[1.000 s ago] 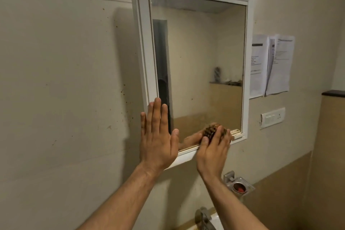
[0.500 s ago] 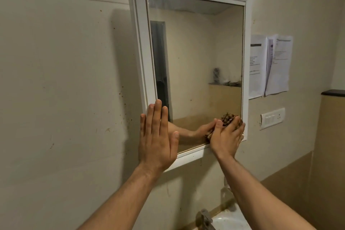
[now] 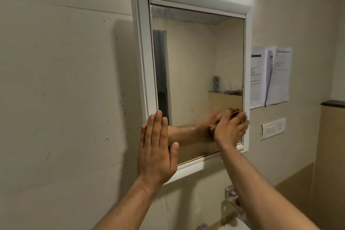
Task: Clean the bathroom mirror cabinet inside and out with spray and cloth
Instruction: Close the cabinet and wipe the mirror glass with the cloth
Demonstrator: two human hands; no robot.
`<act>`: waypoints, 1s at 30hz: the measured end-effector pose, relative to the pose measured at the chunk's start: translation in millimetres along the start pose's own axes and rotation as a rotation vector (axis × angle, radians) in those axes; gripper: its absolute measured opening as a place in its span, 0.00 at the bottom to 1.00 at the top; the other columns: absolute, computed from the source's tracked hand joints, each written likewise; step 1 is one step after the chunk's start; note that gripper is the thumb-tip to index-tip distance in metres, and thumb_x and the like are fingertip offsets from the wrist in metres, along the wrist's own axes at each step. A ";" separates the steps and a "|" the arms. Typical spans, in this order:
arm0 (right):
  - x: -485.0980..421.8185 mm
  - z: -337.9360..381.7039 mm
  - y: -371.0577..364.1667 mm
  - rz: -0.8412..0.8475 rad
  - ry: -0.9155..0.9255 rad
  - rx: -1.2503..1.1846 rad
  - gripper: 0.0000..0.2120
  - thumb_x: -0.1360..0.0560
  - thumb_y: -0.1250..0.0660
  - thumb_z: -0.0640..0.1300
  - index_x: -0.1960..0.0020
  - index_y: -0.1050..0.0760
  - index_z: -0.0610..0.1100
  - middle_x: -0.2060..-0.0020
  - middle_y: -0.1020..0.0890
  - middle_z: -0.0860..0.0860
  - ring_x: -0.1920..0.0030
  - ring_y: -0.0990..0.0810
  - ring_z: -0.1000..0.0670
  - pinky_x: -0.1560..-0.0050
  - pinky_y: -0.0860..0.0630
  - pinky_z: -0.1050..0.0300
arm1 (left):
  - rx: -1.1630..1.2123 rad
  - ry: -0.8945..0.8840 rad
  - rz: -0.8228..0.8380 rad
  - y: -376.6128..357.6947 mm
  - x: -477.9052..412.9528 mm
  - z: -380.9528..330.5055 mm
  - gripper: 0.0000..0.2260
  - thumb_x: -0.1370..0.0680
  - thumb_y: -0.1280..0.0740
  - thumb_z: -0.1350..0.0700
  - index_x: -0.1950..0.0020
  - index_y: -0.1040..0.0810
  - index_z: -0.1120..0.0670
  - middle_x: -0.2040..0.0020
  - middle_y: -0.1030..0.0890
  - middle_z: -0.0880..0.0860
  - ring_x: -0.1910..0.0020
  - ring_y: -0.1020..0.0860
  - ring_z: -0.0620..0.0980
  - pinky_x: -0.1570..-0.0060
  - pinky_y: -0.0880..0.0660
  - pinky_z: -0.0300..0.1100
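I see the right hand (image 3: 230,129) has slid right, blurred, fingers curled over the brown wadded cloth (image 3: 234,111) at the lower-right glass of the white-framed mirror cabinet (image 3: 142,52). The left hand (image 3: 157,147) stays flat, fingers straight, on the lower-left frame. Print on the white wall papers (image 3: 278,76) is unreadable.

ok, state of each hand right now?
Left hand: open, flat against the cabinet frame.
Right hand: holding the brown cloth against the mirror, blurred.
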State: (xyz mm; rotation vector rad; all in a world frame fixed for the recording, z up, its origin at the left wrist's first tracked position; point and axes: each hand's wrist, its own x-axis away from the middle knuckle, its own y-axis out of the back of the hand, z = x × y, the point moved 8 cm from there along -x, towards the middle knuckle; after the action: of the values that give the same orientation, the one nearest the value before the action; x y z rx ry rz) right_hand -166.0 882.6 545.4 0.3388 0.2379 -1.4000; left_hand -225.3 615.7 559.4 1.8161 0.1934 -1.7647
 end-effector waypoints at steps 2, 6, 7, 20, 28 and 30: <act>-17.7 4.1 9.5 -0.052 -0.153 -0.019 0.36 0.16 0.54 0.63 0.16 0.60 0.45 0.18 0.58 0.38 0.18 0.59 0.39 0.20 0.58 0.41 | -0.003 0.010 0.004 0.4 -0.4 -0.1 0.31 0.17 0.46 0.49 0.17 0.45 0.61 0.15 0.49 0.58 0.16 0.48 0.59 0.19 0.48 0.59; 46.7 -4.0 -13.9 0.012 -0.011 0.005 0.40 0.18 0.55 0.66 0.17 0.64 0.44 0.19 0.62 0.38 0.18 0.61 0.39 0.20 0.58 0.44 | -0.020 -0.005 -0.009 0.1 0.7 -0.3 0.31 0.17 0.47 0.48 0.16 0.47 0.61 0.15 0.48 0.59 0.16 0.48 0.59 0.19 0.51 0.59; 80.2 -6.7 -24.9 0.072 0.087 0.025 0.42 0.20 0.56 0.69 0.17 0.66 0.46 0.19 0.65 0.41 0.18 0.63 0.41 0.20 0.58 0.45 | -0.021 -0.006 -0.011 0.0 1.0 0.0 0.31 0.17 0.48 0.48 0.16 0.47 0.61 0.15 0.48 0.59 0.16 0.48 0.59 0.19 0.52 0.59; -27.7 2.3 16.1 -0.072 -0.240 -0.004 0.37 0.16 0.55 0.64 0.17 0.62 0.44 0.19 0.60 0.36 0.18 0.61 0.38 0.20 0.60 0.40 | 0.026 0.024 0.017 -4.7 -1.3 4.1 0.31 0.15 0.53 0.45 0.16 0.45 0.60 0.15 0.49 0.57 0.16 0.50 0.58 0.19 0.54 0.61; 162.3 35.0 -60.5 0.234 0.805 0.064 0.35 0.16 0.53 0.63 0.16 0.57 0.46 0.18 0.61 0.42 0.18 0.62 0.39 0.19 0.59 0.42 | 0.235 -0.041 -0.033 4.4 1.3 5.2 0.31 0.15 0.54 0.44 0.16 0.49 0.59 0.15 0.48 0.59 0.16 0.48 0.61 0.19 0.51 0.61; 161.9 31.5 -58.8 0.264 0.928 0.080 0.33 0.16 0.53 0.61 0.16 0.54 0.46 0.17 0.58 0.42 0.18 0.60 0.38 0.20 0.56 0.37 | 0.233 -0.057 -0.001 5.0 2.5 7.4 0.31 0.15 0.55 0.43 0.16 0.51 0.58 0.15 0.49 0.59 0.16 0.48 0.60 0.19 0.52 0.60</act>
State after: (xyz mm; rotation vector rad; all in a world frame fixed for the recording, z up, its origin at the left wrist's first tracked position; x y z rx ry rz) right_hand -199.4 714.1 511.0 1.0405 0.8611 -0.9108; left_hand -229.0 607.2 559.0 1.9212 -0.0364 -1.9032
